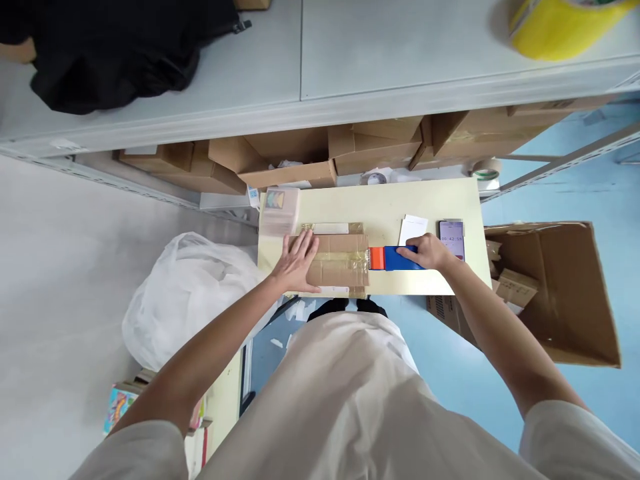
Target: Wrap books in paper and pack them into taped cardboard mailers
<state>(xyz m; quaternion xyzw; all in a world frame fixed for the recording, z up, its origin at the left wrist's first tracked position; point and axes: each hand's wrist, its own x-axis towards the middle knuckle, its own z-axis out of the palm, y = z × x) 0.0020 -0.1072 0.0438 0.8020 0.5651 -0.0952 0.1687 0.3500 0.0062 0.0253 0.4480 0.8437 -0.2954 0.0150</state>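
"Left hand [297,263] first: how does it sit?"

"Palm down on the brown carton [340,261], at its left end, with the fingers spread and the thumb reaching toward the near side."

"And the right hand [429,252]?"

"Out to the right of the carton, closed around a blue tape dispenser [407,259]. The thumb lies along the top of it."

"Does the dispenser touch the carton?"

"Its orange head [377,258] points at the carton's right edge and sits right up against it or just beside it; I can't tell which from above."

"What does the carton itself look like?"

"It lies flat on the pale tabletop [445,200], with shiny clear tape [343,256] running along the middle and over the right end. White labels show along its far and near sides."

"Anything else around it?"

"Beyond the carton and to its right, a white paper [413,229] lies near the right hand, and a phone [451,239] with digits on its screen lies farther right. Beyond the carton on its left stands a clear plastic box [281,212] with a small picture on it."

"And off the tabletop?"

"Left of the carton is a bulging white plastic bag [185,293]; well to its right, a large open cardboard box [565,287] with smaller boxes inside. Past the carton's far side, more open boxes [280,150] stand under a grey shelf [350,60]."
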